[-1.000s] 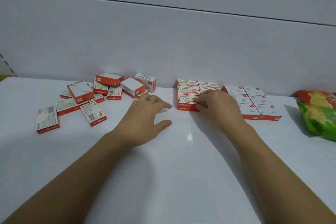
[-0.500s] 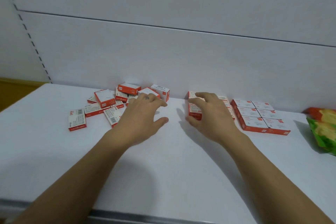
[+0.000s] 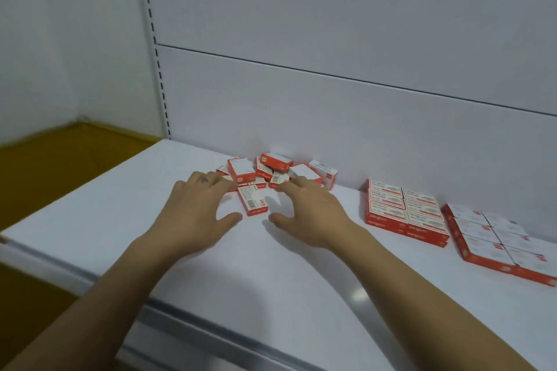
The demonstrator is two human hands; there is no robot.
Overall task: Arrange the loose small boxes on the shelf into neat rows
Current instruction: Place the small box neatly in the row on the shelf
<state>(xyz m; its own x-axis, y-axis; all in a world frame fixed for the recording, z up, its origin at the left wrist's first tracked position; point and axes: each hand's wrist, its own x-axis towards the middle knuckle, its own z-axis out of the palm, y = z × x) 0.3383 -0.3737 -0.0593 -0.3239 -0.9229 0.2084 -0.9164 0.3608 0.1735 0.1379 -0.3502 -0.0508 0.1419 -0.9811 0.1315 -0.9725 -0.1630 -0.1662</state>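
A loose heap of small red and white boxes [image 3: 272, 172] lies against the back panel of the white shelf [image 3: 271, 274]. One box [image 3: 253, 200] lies flat at the front of the heap, between my two hands. My left hand [image 3: 196, 214] reaches to the heap's left side with spread fingers, its fingertips at the boxes. At the heap's right side, my right hand [image 3: 313, 211] is also spread, fingertips touching the boxes. Neither hand holds a box. To the right stand two neat blocks of boxes, the nearer block [image 3: 404, 211] and a farther block [image 3: 500, 241].
The shelf's front edge [image 3: 193, 322] runs across below my forearms. A slotted upright [image 3: 156, 48] marks the shelf's left end, with a yellow-brown floor [image 3: 54, 166] beyond it. Bare shelf surface lies between the heap and the neat blocks.
My right hand left the neat block and moved left to the loose heap. My left hand went further left along the heap. The view swung left, and the snack bag is out of sight.
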